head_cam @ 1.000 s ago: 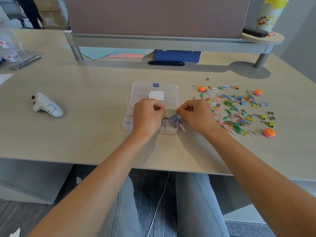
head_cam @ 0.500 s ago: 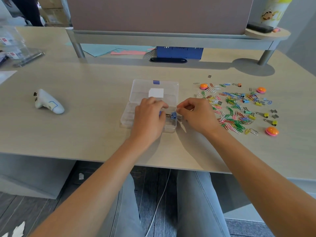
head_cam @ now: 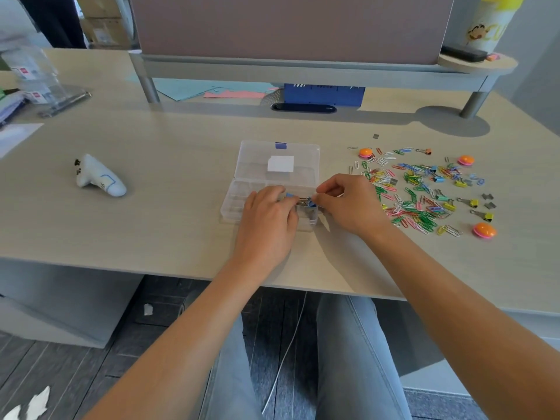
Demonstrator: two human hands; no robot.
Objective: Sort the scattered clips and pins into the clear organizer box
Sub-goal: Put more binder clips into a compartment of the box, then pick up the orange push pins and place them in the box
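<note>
The clear organizer box lies open in the middle of the desk, its lid folded back with a white label on it. Over the box's near right compartments, my left hand and my right hand meet, and both pinch a small blue binder clip with silver handles. To the right lies a scatter of coloured paper clips, with several small binder clips and three orange push pins around it.
A white handheld controller lies on the desk to the left. A raised shelf with grey legs runs along the back, over a blue box and coloured paper. A clear plastic holder stands far left. The desk's front edge is near my forearms.
My left hand's fingers have slid toward the right hand and closed tighter on the blue binder clip. Both hands stay over the box.
</note>
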